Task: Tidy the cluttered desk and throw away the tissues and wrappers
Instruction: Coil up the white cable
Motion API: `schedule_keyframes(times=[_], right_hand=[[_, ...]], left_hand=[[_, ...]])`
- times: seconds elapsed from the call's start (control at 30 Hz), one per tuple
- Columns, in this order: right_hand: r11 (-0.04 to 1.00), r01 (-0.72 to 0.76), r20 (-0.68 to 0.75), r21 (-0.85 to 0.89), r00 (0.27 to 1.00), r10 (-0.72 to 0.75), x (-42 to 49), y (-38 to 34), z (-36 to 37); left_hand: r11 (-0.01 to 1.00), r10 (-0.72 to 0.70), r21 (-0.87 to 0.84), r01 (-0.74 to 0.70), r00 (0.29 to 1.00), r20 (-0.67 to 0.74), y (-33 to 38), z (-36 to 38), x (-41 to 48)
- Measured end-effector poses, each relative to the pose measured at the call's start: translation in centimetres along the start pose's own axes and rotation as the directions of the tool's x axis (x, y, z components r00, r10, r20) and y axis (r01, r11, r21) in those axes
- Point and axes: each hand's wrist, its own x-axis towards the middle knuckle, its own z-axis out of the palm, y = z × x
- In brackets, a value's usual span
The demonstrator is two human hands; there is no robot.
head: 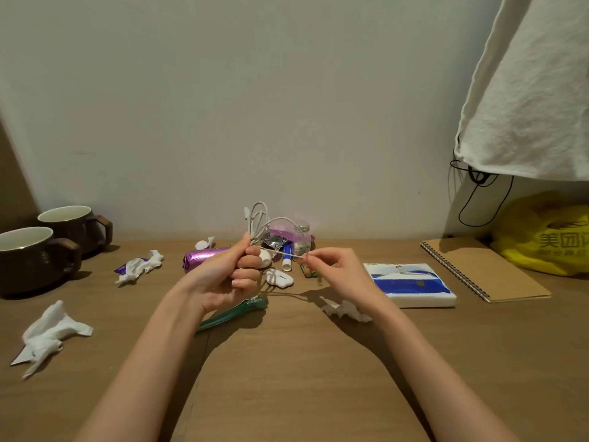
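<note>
My left hand point(228, 275) is closed around a looped white charging cable point(259, 223) held above the desk. My right hand point(334, 271) pinches the cable's free end, stretched taut between both hands. Crumpled white tissues lie at the front left point(47, 334), at the left middle point(140, 269) beside a purple wrapper, at the back point(204, 243) and under my right wrist point(345, 309). A purple foil wrapper point(200, 260) lies behind my left hand. A green wrapper point(236, 314) lies under my left wrist.
Two brown mugs point(41, 250) stand at the far left. A small glass bottle point(302, 237), a blue-and-white tube point(287, 260) and a white earbud case point(280, 277) cluster at the centre. A tissue pack point(411, 283), spiral notebook point(484, 269) and yellow bag point(548, 237) sit on the right.
</note>
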Motion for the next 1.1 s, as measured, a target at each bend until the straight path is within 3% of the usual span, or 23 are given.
schedule_keyframes(times=[0.1,0.27,0.4,0.5,0.73,0.83,1.1], right_hand=[[0.988,0.005,-0.083,-0.151,0.996,-0.018,0.1,0.8,-1.4],[0.939,0.055,-0.144,-0.339,0.983,-0.109,0.0,0.9,-2.6],[0.929,0.097,-0.106,-0.358,0.984,-0.144,-0.3,0.4,-2.3],[0.943,0.139,-0.129,-0.303,0.974,-0.185,-0.4,0.0,-1.7],[0.914,0.358,-0.152,-0.19,0.909,-0.388,-1.2,-1.3,-0.6],[0.859,0.443,-0.132,-0.257,0.864,-0.485,-1.4,-1.3,-0.4],[0.759,0.49,-0.072,-0.43,0.819,-0.569,-1.5,-1.2,-0.6]], left_hand=[[0.997,0.064,-0.039,-0.067,0.996,-0.055,0.3,-0.3,0.5],[0.964,0.257,0.13,-0.233,0.94,-0.223,0.0,-0.3,1.3],[0.887,0.428,0.322,-0.331,0.85,-0.306,-0.6,-0.2,1.7],[0.802,0.503,0.499,-0.327,0.82,-0.271,-0.9,-0.2,1.2],[0.791,0.3,0.593,-0.151,0.94,-0.161,-3.3,1.8,1.3],[0.77,0.269,0.622,-0.143,0.956,-0.114,-4.3,2.9,1.3],[0.746,0.267,0.646,-0.164,0.961,-0.065,-3.9,2.7,0.8]])
